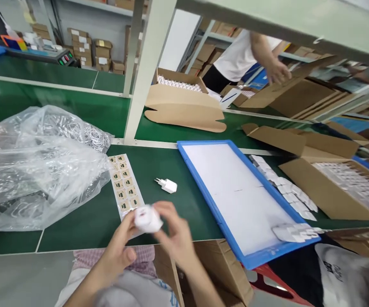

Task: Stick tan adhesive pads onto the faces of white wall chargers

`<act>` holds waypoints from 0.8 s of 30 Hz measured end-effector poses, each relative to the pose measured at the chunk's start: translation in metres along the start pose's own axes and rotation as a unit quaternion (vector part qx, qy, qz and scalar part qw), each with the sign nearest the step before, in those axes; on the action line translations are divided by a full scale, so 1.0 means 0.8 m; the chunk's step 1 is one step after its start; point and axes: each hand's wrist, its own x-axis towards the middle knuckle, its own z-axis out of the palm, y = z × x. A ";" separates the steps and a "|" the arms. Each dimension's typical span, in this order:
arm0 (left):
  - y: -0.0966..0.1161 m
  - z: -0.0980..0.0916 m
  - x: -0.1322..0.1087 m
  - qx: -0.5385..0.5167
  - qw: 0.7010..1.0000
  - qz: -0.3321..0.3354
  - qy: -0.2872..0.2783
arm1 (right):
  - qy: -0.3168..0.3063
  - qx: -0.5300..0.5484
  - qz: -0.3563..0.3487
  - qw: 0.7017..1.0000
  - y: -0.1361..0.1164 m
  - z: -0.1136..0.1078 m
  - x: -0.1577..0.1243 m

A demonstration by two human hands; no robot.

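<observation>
Between my two hands, just above the bench's front edge, is a white charger (pixel 147 219), slightly blurred, with a small port on the end turned up. The fingers of my left hand (pixel 118 247) are closed on its left side. On its right side, the thumb and fingertips of my right hand (pixel 175 236) pinch it. A second white charger (pixel 168 185) lies on the green bench beyond, its two pins pointing left. Partly behind my left hand is a sheet of gold-brown stickers (pixel 125 181).
Left of the sheet lies a clear plastic bag (pixel 44 170) of white cables. A blue-framed white tray (pixel 232 187) is on the right, with white pieces beside it. Open cartons (pixel 334 187) of white items stand farther right. A metal post (pixel 146 72) rises behind. Other people work nearby.
</observation>
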 end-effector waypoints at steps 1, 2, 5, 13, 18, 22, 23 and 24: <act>-0.003 0.004 -0.002 -0.056 0.998 0.007 0.027 | -0.004 -0.002 -0.041 0.999 -0.018 0.017 -0.008; -0.006 0.006 -0.005 -0.097 0.993 0.011 0.062 | -0.013 -0.009 -0.076 0.997 -0.031 0.030 -0.013; -0.012 -0.008 -0.013 -0.110 0.981 0.017 0.160 | -0.039 -0.030 -0.095 0.994 -0.026 0.051 -0.011; 0.000 -0.049 0.017 0.049 0.975 0.014 0.217 | -0.078 -0.156 0.055 0.983 0.049 0.066 0.009; 0.003 -0.037 0.033 0.054 0.989 -0.040 0.133 | -0.088 -0.167 0.094 0.978 0.035 0.053 -0.030; -0.001 -0.030 0.031 0.066 0.993 -0.065 0.075 | -0.098 -0.156 0.119 0.976 0.027 0.038 -0.059; -0.002 -0.028 0.030 0.065 0.994 -0.068 0.062 | -0.097 -0.153 0.124 0.976 0.026 0.036 -0.063; -0.003 -0.027 0.030 0.064 0.994 -0.069 0.052 | -0.094 -0.150 0.128 0.976 0.025 0.035 -0.066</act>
